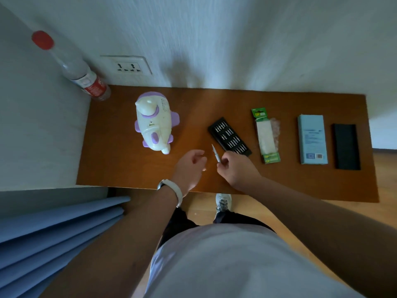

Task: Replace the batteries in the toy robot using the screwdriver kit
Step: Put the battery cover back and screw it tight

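Your pale shirt [225, 265] fills the near edge, with both forearms reaching out over a brown table [120, 158]. Left hand [189, 168], white wristband [171, 190] behind it: fingers loosely curled, nothing plainly held, just beside the right hand. Right hand [236, 168]: fingers pinched on a slim silver screwdriver [216, 152], tip pointing up and away from you; whether a bit is seated in it is too small to tell. Bit tray [229, 136]: black, open, rows of bits showing, lying at a slant just beyond the right hand. Toy robot [153, 123]: white body with purple trim, on the left half of the table, well apart from both hands; a speaker grille and a small latch or switch show on its surface, but no battery cover can be made out. Battery pack [266, 136]: green card, to the right of the tray. Blue box [312, 139] and black lid [347, 147]: far right, side by side. Bottle [81, 72], red cap, leans in the left corner near a wall socket [126, 65]. Step in hand, by judgement: readying the driver. Next you will likely need to bring the toy closer with the free hand and turn it to find the cover screw.
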Tool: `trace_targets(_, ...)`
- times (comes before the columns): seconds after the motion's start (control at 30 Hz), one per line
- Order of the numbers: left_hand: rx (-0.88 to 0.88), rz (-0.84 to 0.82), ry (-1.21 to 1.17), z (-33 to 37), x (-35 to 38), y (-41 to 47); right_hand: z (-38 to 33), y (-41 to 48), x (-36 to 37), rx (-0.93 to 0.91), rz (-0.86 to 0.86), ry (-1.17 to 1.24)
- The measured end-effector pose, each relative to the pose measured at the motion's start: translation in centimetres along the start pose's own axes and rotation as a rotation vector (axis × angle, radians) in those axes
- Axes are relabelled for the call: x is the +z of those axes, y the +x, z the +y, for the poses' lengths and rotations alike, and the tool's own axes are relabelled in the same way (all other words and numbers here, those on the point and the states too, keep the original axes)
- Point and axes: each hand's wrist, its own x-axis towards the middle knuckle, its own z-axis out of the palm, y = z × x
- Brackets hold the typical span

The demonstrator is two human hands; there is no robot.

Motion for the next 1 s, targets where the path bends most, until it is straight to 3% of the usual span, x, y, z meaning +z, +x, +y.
trace_targets(0.17, -0.073, -0.181, -0.275, 2.4, 0.4, 0.6, -0.3, -1.3, -1.8, -0.074, 0.037, 0.106)
trace_targets(0.47, -0.047, -0.207, -0.435, 4.9, 0.5, 0.1, -0.4, -2.1, -3.7, -0.101, 0.06, 0.145)
trace_targets(1.0, 0.034, -0.064, -0.249, 5.5, -0.2, -1.3, -1.1, -2.4, -4.3, -0.158, 0.034, 0.128)
